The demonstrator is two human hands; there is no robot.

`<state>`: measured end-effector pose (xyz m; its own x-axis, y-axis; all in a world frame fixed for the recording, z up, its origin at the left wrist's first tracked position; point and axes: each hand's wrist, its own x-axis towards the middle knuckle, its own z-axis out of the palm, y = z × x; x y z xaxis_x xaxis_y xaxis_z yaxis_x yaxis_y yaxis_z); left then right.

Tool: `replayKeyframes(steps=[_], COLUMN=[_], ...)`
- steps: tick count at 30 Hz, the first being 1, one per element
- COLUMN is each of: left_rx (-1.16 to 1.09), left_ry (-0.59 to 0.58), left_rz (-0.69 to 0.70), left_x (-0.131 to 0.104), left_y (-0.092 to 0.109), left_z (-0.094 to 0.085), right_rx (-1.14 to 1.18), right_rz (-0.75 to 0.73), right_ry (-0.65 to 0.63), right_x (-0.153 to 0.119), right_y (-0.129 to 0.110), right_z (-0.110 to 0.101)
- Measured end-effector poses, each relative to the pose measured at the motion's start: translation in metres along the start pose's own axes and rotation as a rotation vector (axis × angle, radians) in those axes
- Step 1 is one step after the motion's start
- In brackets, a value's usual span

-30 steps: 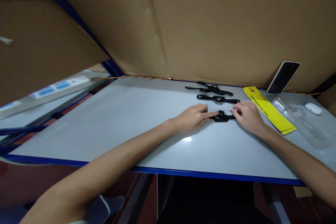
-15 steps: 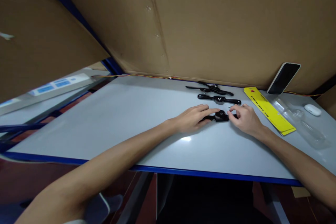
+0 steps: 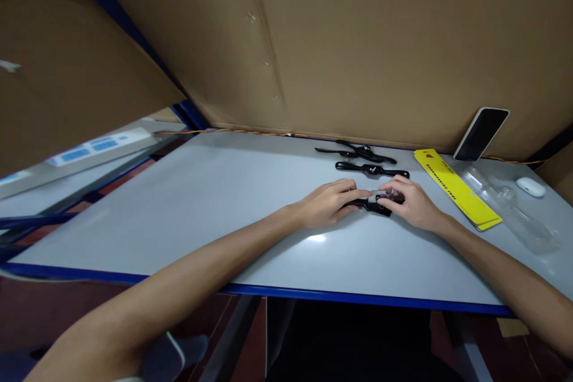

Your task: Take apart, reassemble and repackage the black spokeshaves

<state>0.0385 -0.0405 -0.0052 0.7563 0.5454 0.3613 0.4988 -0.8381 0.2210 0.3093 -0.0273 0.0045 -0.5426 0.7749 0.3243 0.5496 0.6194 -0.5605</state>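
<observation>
A black spokeshave (image 3: 369, 205) lies on the near side of the tabletop, between both hands. My left hand (image 3: 332, 202) is closed around its left handle, the index finger reaching to the middle part. At the centre a flat grey metal piece (image 3: 375, 194) shows, with the dark cap below it. My right hand (image 3: 412, 203) is closed on the centre and right side, thumb and fingers pinched at the grey piece; its fingers hide the right handle. Just beyond, a second black spokeshave (image 3: 371, 170) lies parallel. More black spokeshaves (image 3: 366, 153) overlap behind it.
Yellow packaging cards (image 3: 456, 188) and clear plastic shells (image 3: 510, 206) lie to the right. A phone (image 3: 481, 134) leans against the cardboard wall (image 3: 380, 48), with a white mouse-like object (image 3: 530, 187) nearby. A twisted wire (image 3: 250, 131) follows the back edge.
My right hand has moved left from beside the spokeshave onto its centre. The grey metal piece now shows there, and the dark cap sits lower and tilted. My left hand stays put.
</observation>
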Motion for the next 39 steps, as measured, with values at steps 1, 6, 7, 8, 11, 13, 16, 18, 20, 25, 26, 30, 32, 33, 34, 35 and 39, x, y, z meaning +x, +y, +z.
replayKeyframes(steps=[1, 6, 7, 8, 11, 13, 16, 18, 20, 25, 26, 30, 32, 33, 34, 35, 39], left_rx=[-0.004, -0.057, -0.069, -0.078, -0.094, -0.09, -0.068, -0.051, -0.034, -0.021, -0.03, -0.05, -0.047, -0.049, -0.053, -0.059, -0.054], left_ry=[-0.001, 0.006, 0.008, 0.007, -0.009, -0.035, -0.068, -0.082, -0.097, -0.131, -0.138, -0.166, -0.205, -0.233, -0.264, -0.294, -0.397], left_rz=[-0.004, -0.046, -0.06, -0.072, -0.091, -0.092, -0.08, -0.063, -0.056, -0.092, -0.108, -0.201, -0.256, -0.286, -0.318, -0.351, -0.46], left_x=[0.0, 0.0, 0.0, 0.0, 0.001, 0.002, 0.002, 0.001, 0.0, -0.001, -0.001, -0.002, -0.005, -0.006, -0.008, -0.01, -0.018], left_y=[0.0, -0.001, -0.002, -0.002, -0.002, -0.003, -0.004, -0.006, -0.008, -0.013, -0.014, -0.02, -0.025, -0.028, -0.031, -0.034, -0.046], left_z=[0.0, 0.001, 0.001, 0.002, 0.001, 0.0, -0.004, -0.008, -0.012, -0.022, -0.024, -0.035, -0.042, -0.046, -0.05, -0.054, -0.067], right_rx=[0.02, 0.071, 0.084, 0.1, 0.144, 0.156, 0.153, 0.154, 0.139, 0.062, 0.052, -0.016, -0.068, -0.094, -0.114, -0.126, -0.098], right_rz=[0.012, 0.053, 0.078, 0.109, 0.204, 0.248, 0.298, 0.32, 0.342, 0.38, 0.38, 0.352, 0.281, 0.225, 0.163, 0.101, 0.004], right_ry=[0.0, 0.064, 0.094, 0.128, 0.212, 0.24, 0.28, 0.307, 0.325, 0.323, 0.325, 0.374, 0.404, 0.41, 0.408, 0.397, 0.287], right_x=[0.001, 0.003, 0.004, 0.004, 0.005, 0.005, 0.004, 0.004, 0.003, 0.003, 0.003, 0.001, 0.0, -0.002, -0.003, -0.004, -0.006], right_y=[0.0, -0.004, -0.005, -0.004, 0.002, 0.009, 0.02, 0.027, 0.03, 0.031, 0.03, 0.024, 0.02, 0.017, 0.015, 0.012, 0.003], right_z=[0.0, 0.0, 0.0, 0.0, -0.004, -0.009, -0.016, -0.02, -0.024, -0.027, -0.027, -0.025, -0.024, -0.023, -0.022, -0.02, -0.009])
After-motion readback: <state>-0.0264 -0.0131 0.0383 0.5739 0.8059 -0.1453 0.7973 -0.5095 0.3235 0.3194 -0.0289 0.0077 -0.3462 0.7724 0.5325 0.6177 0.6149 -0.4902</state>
